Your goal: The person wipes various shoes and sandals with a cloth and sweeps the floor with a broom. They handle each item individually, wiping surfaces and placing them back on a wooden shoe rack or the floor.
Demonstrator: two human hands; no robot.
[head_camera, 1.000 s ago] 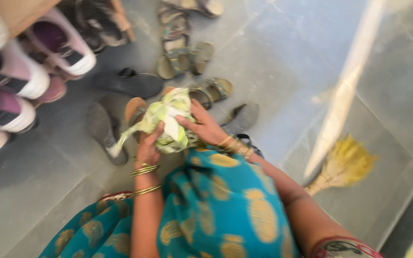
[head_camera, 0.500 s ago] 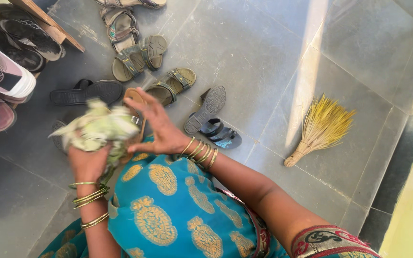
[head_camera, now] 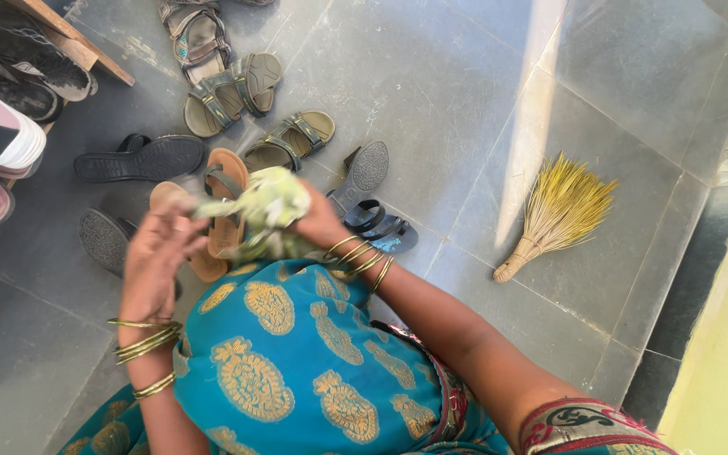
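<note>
A crumpled green and white cloth (head_camera: 267, 206) is bunched in my right hand (head_camera: 318, 223), which grips it from the right at about waist height. My left hand (head_camera: 157, 253) is just left of the cloth, fingers spread and blurred, and one corner of the cloth points toward it. Whether those fingers touch the cloth I cannot tell. Both wrists wear gold bangles. Below the hands spreads my teal garment with gold motifs (head_camera: 297, 362).
Several sandals and slippers lie on the grey tiled floor (head_camera: 465, 93), among them an orange pair (head_camera: 221, 202) right under my hands. A shoe rack (head_camera: 10, 76) with shoes stands at the left. A short straw broom (head_camera: 554, 215) lies at the right.
The cloth has passed from my left hand to my right hand. The left hand has opened and dropped slightly. The view has shifted a little.
</note>
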